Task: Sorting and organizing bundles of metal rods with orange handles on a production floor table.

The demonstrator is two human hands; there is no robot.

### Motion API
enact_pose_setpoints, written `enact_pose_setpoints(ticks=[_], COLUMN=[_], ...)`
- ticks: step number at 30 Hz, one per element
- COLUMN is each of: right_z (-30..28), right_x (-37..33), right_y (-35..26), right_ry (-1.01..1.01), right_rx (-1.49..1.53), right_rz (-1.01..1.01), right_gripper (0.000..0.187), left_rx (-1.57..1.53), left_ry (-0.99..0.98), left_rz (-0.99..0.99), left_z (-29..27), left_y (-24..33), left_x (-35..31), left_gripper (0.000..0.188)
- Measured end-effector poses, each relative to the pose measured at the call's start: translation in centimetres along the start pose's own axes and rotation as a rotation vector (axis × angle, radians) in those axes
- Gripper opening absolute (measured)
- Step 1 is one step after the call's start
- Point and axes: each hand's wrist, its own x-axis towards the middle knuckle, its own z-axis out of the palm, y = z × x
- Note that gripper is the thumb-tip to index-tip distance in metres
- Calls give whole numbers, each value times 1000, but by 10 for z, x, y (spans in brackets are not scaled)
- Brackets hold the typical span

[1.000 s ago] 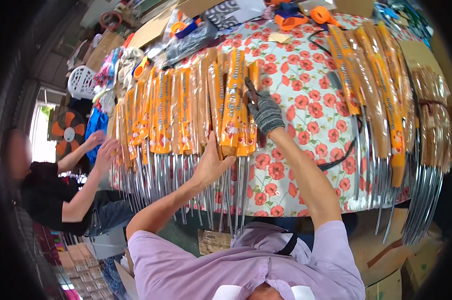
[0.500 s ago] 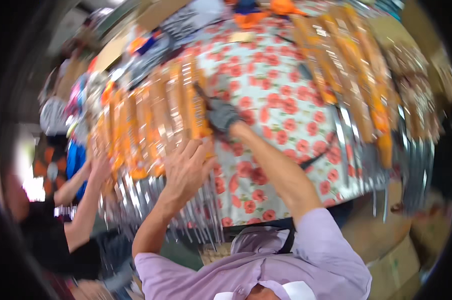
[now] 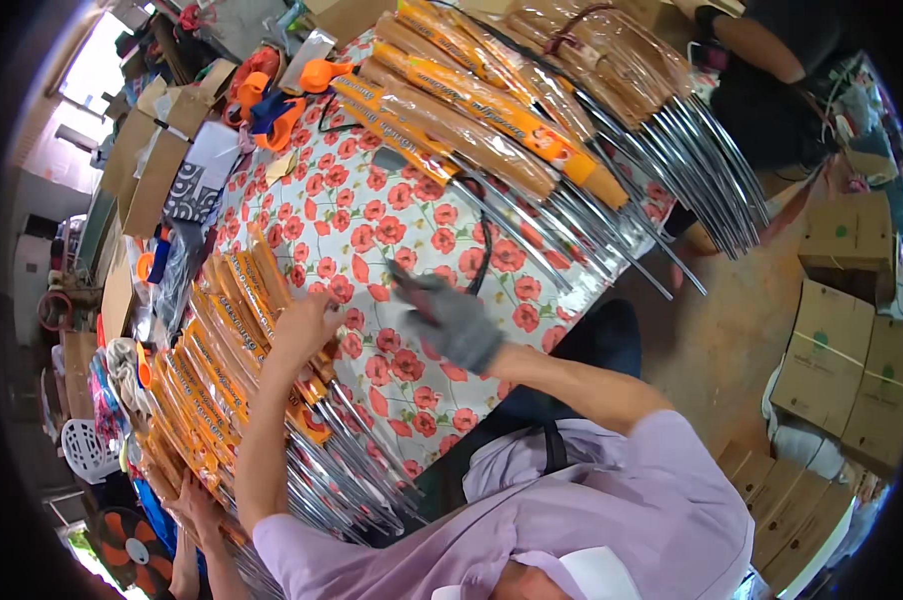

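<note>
Our right hand (image 3: 452, 325) wears a grey knitted glove (image 3: 472, 335) above a broad white tablecloth (image 3: 319, 243) patterned with red flowers. Beside our bare left hand (image 3: 307, 325), long, glossy plastic sleeves (image 3: 204, 405) show orange and brown with dark lettering, over slim silver metal rods (image 3: 337, 490).

Orange-bladed fan (image 3: 136, 548), white basket (image 3: 90, 452) — cardboard boxes (image 3: 822, 345)

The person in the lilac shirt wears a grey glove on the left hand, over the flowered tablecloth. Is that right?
No: the head view shows the grey glove on the right hand, over the flowered tablecloth; the left hand is bare.
</note>
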Motion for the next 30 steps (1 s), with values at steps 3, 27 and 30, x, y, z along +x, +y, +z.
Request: enact_pose_setpoints(ticks=[3, 27, 30], right_z=[-72, -180, -195], right_x=[-32, -91, -127], right_y=[56, 45, 42], right_ry=[200, -62, 12], right_rx=[-171, -950, -865], right_rz=[-75, 11, -40], right_gripper=[46, 29, 27], left_rx=[195, 487, 489], left_ry=[205, 565, 515], left_rz=[97, 743, 902], left_z=[25, 7, 17], left_y=[11, 198, 216], left_x=[26, 171, 170], left_gripper=[28, 64, 56])
